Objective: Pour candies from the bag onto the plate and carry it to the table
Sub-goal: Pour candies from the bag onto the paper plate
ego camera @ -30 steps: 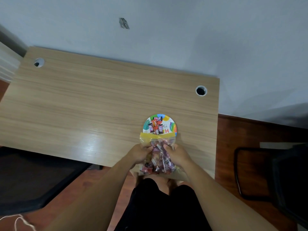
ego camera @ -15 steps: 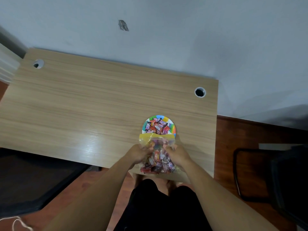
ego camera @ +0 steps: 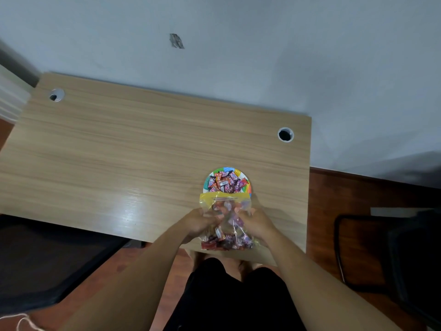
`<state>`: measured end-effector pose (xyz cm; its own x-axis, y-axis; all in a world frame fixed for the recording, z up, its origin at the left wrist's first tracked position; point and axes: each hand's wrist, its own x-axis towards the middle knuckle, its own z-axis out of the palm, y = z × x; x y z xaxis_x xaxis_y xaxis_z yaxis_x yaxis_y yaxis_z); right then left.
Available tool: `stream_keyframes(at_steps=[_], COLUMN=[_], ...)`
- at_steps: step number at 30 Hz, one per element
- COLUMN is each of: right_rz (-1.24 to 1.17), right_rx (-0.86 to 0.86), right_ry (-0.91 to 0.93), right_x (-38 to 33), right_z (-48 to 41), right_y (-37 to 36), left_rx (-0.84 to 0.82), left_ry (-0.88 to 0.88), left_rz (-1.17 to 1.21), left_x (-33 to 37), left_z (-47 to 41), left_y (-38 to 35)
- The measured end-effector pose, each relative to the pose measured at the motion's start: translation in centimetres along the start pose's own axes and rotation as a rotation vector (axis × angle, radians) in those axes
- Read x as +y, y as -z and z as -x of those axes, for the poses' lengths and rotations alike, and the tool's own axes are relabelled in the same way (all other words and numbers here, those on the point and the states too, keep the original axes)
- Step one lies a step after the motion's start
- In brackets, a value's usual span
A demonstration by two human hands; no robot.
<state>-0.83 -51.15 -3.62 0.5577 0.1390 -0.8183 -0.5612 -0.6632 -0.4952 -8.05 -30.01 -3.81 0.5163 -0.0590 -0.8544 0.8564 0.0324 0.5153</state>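
Note:
A clear plastic candy bag [ego camera: 226, 220] with a yellow zip top lies tilted toward a small colourful paper plate [ego camera: 206, 185] on the wooden desk. My left hand [ego camera: 198, 222] grips the bag's left side and my right hand [ego camera: 256, 222] grips its right side. The bag's open yellow mouth rests over the plate's near rim. Several wrapped candies [ego camera: 225, 182] lie piled on the plate, and many more stay in the bag's lower half near the desk's front edge.
The wooden desk [ego camera: 119, 158] stands against a white wall, with cable holes at the far left [ego camera: 56, 95] and far right [ego camera: 285, 134]. A black chair [ego camera: 393, 254] stands to the right and a dark one [ego camera: 35, 263] to the left on the red-brown floor.
More candies have slid from the bag onto the plate, covering its middle. Both hands have kept their grip on the bag and barely shifted.

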Motion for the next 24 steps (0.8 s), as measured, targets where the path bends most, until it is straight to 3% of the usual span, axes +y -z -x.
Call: stream_keyframes(at_steps=[24], right_rz=[-0.106], right_rx=[-0.011], right_ry=[0.023], right_x=[-0.8], right_z=[1.5], right_y=[1.8], left_rx=[-0.016], left_ry=[0.019], left_rz=[0.012], left_x=[1.6], left_z=[1.6], left_y=[-0.3])
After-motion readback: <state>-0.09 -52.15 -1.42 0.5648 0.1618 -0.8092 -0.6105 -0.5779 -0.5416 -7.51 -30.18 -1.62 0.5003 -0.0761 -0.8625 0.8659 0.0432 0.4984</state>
